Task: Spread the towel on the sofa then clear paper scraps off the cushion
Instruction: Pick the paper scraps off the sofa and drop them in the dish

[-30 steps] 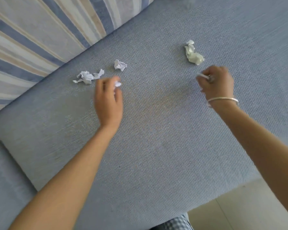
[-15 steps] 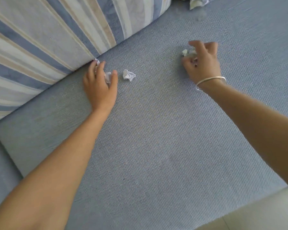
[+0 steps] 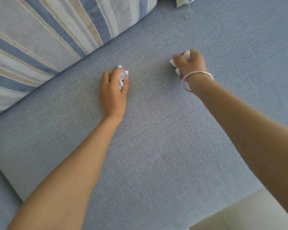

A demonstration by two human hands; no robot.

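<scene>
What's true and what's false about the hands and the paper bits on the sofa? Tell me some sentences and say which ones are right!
1. The left hand holds white paper scraps. True.
2. The right hand is empty. False: it grips crumpled paper too.
3. The bracelet is on the left wrist. False: it is on the right wrist.
4. The striped cushion is on the left hand's side. True.
5. Loose scraps lie on the blue seat cushion between the hands. False: none shows there.
</scene>
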